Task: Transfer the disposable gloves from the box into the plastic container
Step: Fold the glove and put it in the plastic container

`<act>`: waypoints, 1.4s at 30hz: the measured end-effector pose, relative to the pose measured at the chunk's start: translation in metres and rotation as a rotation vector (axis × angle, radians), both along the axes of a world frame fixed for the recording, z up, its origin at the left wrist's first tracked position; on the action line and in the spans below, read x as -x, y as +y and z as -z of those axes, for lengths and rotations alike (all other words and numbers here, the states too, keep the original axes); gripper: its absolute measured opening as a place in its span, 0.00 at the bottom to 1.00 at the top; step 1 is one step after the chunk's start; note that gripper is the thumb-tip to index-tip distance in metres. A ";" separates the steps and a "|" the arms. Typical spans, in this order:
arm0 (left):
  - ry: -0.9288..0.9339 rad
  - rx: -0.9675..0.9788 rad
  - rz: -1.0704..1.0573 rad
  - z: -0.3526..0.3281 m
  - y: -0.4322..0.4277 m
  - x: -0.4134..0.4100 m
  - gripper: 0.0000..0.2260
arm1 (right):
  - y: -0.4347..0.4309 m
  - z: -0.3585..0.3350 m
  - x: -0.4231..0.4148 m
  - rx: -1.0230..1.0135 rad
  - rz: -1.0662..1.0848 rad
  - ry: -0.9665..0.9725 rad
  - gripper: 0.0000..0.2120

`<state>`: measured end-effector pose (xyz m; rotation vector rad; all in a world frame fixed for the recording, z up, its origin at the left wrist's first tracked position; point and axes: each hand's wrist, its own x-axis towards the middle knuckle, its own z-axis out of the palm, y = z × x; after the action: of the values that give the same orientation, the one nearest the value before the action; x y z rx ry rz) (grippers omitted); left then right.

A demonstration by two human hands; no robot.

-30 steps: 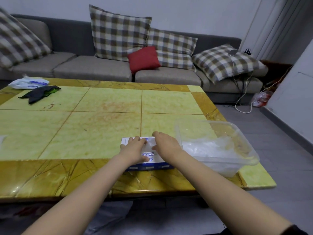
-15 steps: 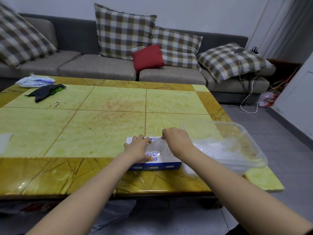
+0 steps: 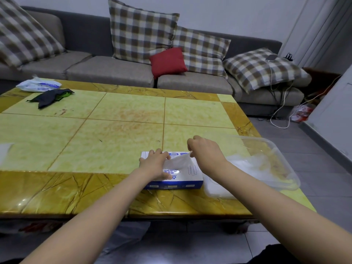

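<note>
The left hand [image 3: 154, 166] and the right hand [image 3: 206, 152] are bare, and both forearms are uncovered down to the lower edge of the view. A dark piece of clothing [image 3: 282, 254] shows in the bottom right corner.

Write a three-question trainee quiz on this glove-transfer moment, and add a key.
1. True or false: the left hand rests on top of the glove box.
2. What does the right hand pinch? A: a clear glove coming out of the glove box. B: a red cushion. C: a black cloth.
3. Fill in: the plastic container stands on the person's ___ side of the glove box.

Key: 1 true; 2 A; 3 right.
</note>
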<state>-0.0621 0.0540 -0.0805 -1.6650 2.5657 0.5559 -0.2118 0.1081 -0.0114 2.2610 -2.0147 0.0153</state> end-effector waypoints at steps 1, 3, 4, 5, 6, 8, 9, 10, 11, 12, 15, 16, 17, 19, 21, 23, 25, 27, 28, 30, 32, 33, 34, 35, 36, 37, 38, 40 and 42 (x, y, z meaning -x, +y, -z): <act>-0.001 -0.003 0.005 -0.001 0.000 -0.001 0.29 | 0.000 0.000 0.001 0.025 -0.003 -0.051 0.11; 0.075 -0.025 0.006 -0.003 -0.001 -0.003 0.28 | 0.001 0.000 0.001 0.066 -0.031 -0.162 0.14; 0.172 -0.048 -0.001 -0.004 -0.001 -0.003 0.27 | 0.002 0.000 0.000 0.081 -0.051 -0.210 0.16; 0.298 -0.070 -0.015 -0.006 -0.002 -0.002 0.25 | 0.003 0.000 -0.001 0.086 -0.065 -0.257 0.18; 0.426 -0.083 -0.038 -0.008 -0.001 0.000 0.21 | 0.003 0.000 -0.002 0.083 -0.073 -0.305 0.19; 0.592 -0.078 -0.086 -0.013 0.001 0.003 0.11 | 0.004 0.001 -0.003 0.077 -0.077 -0.391 0.21; 0.626 -0.060 -0.107 -0.014 0.001 0.004 0.06 | 0.004 0.002 -0.003 0.084 -0.073 -0.407 0.23; 0.651 -0.041 -0.126 -0.013 0.000 0.003 0.03 | 0.004 0.004 -0.003 0.096 -0.058 -0.401 0.24; 0.663 -0.027 -0.141 -0.012 -0.001 0.003 0.03 | 0.003 0.007 -0.002 0.115 -0.036 -0.386 0.26; 0.665 -0.021 -0.150 -0.012 -0.001 0.003 0.03 | 0.003 0.010 -0.001 0.132 -0.015 -0.374 0.26; 0.636 -0.026 -0.142 -0.009 0.000 0.003 0.04 | 0.004 0.018 -0.001 0.143 -0.019 -0.411 0.22; 0.625 -0.026 -0.134 -0.008 0.001 0.005 0.06 | 0.005 0.021 -0.001 0.153 -0.029 -0.427 0.20; 0.616 -0.023 -0.125 -0.007 0.001 0.007 0.07 | 0.006 0.023 -0.002 0.169 -0.036 -0.430 0.18; 0.618 0.003 -0.123 -0.005 0.002 0.010 0.04 | 0.006 0.027 -0.002 0.208 -0.044 -0.399 0.17; 0.642 0.025 -0.149 -0.004 0.003 0.009 0.04 | 0.010 0.029 -0.006 0.281 -0.053 -0.350 0.18; 0.665 0.035 -0.169 -0.004 0.004 0.006 0.08 | 0.011 0.032 -0.009 0.382 -0.057 -0.319 0.19; 0.676 0.029 -0.189 -0.005 0.006 0.003 0.11 | 0.013 0.036 -0.010 0.411 -0.075 -0.264 0.18; 0.675 0.015 -0.197 -0.008 0.007 -0.001 0.12 | 0.014 0.038 -0.015 0.276 -0.073 -0.250 0.15; 0.681 0.008 -0.191 -0.009 0.007 -0.002 0.12 | 0.013 0.042 -0.016 0.190 -0.050 -0.263 0.16; 0.702 -0.002 -0.174 -0.010 0.008 -0.005 0.12 | 0.009 0.049 -0.016 0.065 0.020 -0.246 0.19; 0.709 -0.013 -0.150 -0.011 0.010 -0.008 0.12 | 0.006 0.052 -0.019 0.026 0.047 -0.198 0.19; 0.707 -0.015 -0.135 -0.011 0.011 -0.009 0.12 | 0.004 0.052 -0.021 0.017 0.053 -0.181 0.19; 0.707 -0.014 -0.122 -0.010 0.012 -0.009 0.11 | 0.002 0.053 -0.023 0.007 0.057 -0.183 0.19; 0.711 -0.011 -0.116 -0.009 0.012 -0.009 0.11 | 0.001 0.053 -0.024 0.001 0.057 -0.188 0.18; 0.715 -0.008 -0.116 -0.009 0.012 -0.009 0.11 | -0.001 0.054 -0.024 0.003 0.059 -0.195 0.18; 0.716 -0.011 -0.122 -0.008 0.012 -0.010 0.11 | -0.002 0.055 -0.025 0.005 0.060 -0.203 0.18; 0.712 -0.019 -0.134 -0.007 0.012 -0.010 0.11 | -0.003 0.056 -0.024 0.011 0.058 -0.218 0.18; 0.698 -0.053 -0.166 -0.005 0.012 -0.011 0.14 | -0.005 0.056 -0.023 0.024 0.057 -0.267 0.17; 0.703 -0.074 -0.198 -0.004 0.013 -0.010 0.16 | -0.004 0.055 -0.023 0.038 0.039 -0.321 0.15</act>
<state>-0.0521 0.0666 -0.0760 -1.9762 2.7407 1.4595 -0.1888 0.1044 -0.0661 2.3176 -2.1836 0.4359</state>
